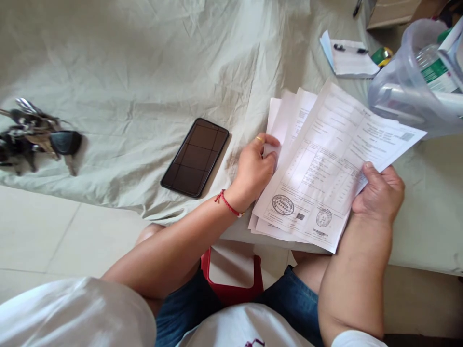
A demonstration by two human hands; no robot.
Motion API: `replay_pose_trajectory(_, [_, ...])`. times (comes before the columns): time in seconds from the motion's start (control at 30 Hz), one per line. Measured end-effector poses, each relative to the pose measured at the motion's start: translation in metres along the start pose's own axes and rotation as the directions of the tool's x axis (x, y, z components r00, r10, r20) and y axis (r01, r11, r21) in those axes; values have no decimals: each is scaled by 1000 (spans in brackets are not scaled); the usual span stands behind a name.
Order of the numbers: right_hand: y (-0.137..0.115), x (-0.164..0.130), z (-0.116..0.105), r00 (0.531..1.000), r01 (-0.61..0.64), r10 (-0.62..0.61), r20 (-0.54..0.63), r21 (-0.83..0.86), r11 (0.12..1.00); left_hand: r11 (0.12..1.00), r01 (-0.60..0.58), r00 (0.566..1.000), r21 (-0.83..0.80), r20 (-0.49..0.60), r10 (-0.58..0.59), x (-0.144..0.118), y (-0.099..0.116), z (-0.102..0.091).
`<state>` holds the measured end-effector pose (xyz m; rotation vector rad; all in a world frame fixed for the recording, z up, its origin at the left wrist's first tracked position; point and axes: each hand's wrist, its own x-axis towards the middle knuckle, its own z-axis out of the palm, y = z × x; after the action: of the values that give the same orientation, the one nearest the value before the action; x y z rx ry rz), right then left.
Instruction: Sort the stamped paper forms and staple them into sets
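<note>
Several printed paper sheets [318,164] are held fanned out over the cloth, the top one bearing round stamps and a table of text. My left hand [257,166], with a ring and a red string bracelet, grips the left edge of the lower sheets. On the opposite side my right hand [380,189] pinches the right edge, thumb on top and fingers underneath. A dark-screened smartphone [195,157] lies flat just left of my left hand, apart from it.
A bunch of keys [39,135] lies far left on the wrinkled cloth [119,62]. At the upper right stand a clear plastic bin [387,86] with a bottle, a notepad [350,65] with a pen [350,48], and a cardboard box [392,12]. A red stool [235,291] is below.
</note>
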<state>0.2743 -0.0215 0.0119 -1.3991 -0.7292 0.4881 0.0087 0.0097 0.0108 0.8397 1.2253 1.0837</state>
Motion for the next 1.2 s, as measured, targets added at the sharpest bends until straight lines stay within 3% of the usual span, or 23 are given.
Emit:
replay_pose_trajectory(0.23, [3,2,-1,1000,9,-9,-25,1,1000,999,24,999,-46,49,-22,-6,12,1])
replay_pose_trajectory(0.37, [8,4,-2,1000,5,-5,-30,-7,1000,999,43,994,25,98,-45,-9,14,-1])
replay_pose_trajectory(0.63, [15,6,-16,999,-28,32,39,-102,994,997,22,999,72,38,-25,-5,13,2])
replay_pose_trajectory(0.87, [20,10,-24,997,-79,78,-16,-109,991,1000,-4,993,27,119,1,-3,8,1])
replay_pose_trajectory(1.07, [17,12,-20,994,-22,9,-109,-119,993,999,11,985,43,169,-18,0,9,-1])
replay_pose_trajectory(1.2, [13,13,-17,988,-9,3,-151,-39,999,999,16,987,41,160,-23,0,7,-2])
